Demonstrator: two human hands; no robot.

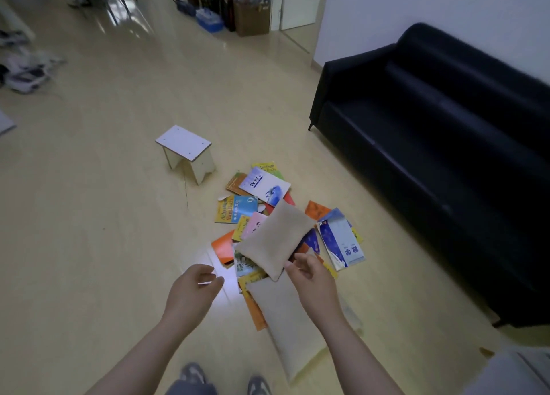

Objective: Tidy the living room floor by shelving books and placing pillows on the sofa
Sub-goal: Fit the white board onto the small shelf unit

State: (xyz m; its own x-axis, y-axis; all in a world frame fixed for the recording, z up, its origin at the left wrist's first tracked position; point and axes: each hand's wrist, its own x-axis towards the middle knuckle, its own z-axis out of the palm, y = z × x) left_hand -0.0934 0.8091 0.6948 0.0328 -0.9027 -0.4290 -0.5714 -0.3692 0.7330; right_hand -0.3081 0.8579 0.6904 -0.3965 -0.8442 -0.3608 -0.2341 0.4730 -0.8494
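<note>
A heap of colourful books (262, 192) lies on the floor in front of the black sofa (440, 144). My right hand (309, 275) pinches the near edge of a small beige pillow (275, 239), which is raised above the heap. A second, larger beige pillow (285, 320) lies on the floor under my right forearm, partly over some books. My left hand (193, 290) hovers left of the pile, fingers loosely curled and holding nothing.
A small white stool (187, 153) stands on the floor beyond the books. Boxes, bags and a blue crate (209, 20) crowd the far wall by a doorway. Clutter (23, 70) lies at the far left. My shoes (226, 379) show at the bottom edge.
</note>
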